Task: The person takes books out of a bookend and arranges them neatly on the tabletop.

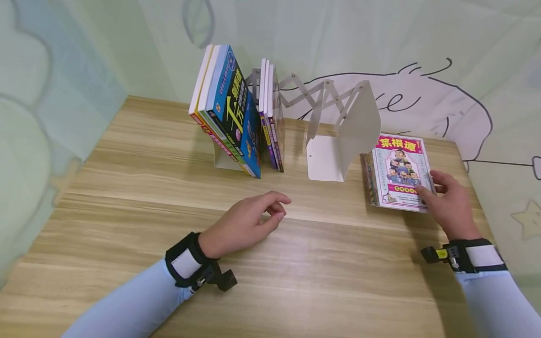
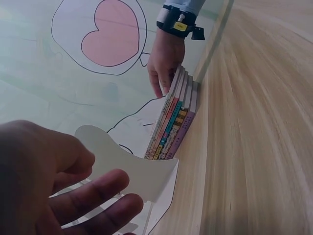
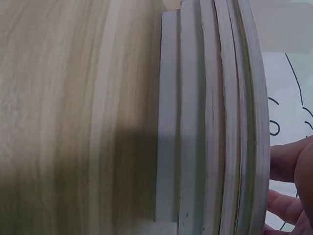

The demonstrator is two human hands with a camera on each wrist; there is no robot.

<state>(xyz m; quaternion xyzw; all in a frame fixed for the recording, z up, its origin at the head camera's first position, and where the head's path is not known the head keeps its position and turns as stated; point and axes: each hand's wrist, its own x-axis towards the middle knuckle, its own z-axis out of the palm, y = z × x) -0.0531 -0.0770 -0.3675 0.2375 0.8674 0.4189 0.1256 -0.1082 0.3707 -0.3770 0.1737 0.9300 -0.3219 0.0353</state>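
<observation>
My left hand hovers over the middle of the table with its fingers loosely bent and nothing in them. At the right, my right hand is at the right edge of a stack of books, its thumb over the top book's cover. That top book has a pink-and-white cover with cartoon figures. In the right wrist view, fingers show beside the top book, above the layered page edges. Coloured spines of the stack face the left wrist camera.
An expandable metal bookend rack stands along the back. Tall blue books lean in its left section, with thinner books upright beside them. The rack's white right end plate stands close to the stack. A patterned curtain hangs behind the table.
</observation>
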